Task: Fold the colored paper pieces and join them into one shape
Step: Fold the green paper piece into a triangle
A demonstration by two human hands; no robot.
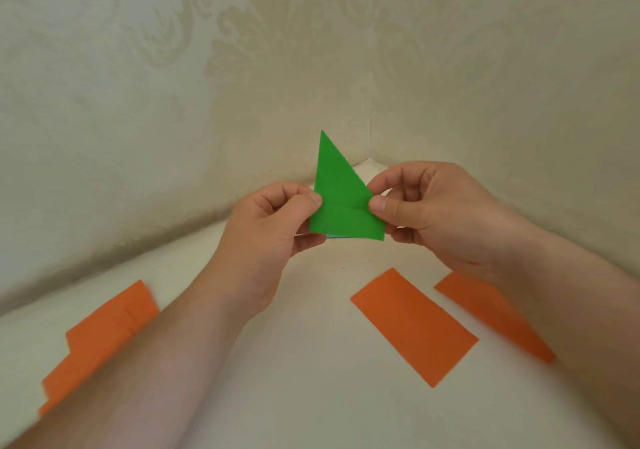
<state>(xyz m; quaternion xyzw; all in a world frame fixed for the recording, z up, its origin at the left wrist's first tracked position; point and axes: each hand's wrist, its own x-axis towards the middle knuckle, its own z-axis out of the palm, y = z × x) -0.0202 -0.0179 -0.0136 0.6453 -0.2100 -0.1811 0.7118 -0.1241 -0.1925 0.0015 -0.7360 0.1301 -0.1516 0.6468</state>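
Note:
A folded green paper piece [341, 199] is held up above the table, pointed tip upward, with a crease across its lower part and a thin blue edge showing under its bottom. My left hand [273, 227] pinches its left edge between thumb and fingers. My right hand [433, 213] pinches its right edge at the crease. On the table lie orange folded strips: one rectangle [414, 327] at centre right, another [491, 313] partly under my right forearm, and overlapping ones [100, 341] at the left, partly hidden by my left forearm.
The white table [311, 362] runs into a corner formed by two walls with pale patterned wallpaper [173, 102]. The corner lies just behind the green piece.

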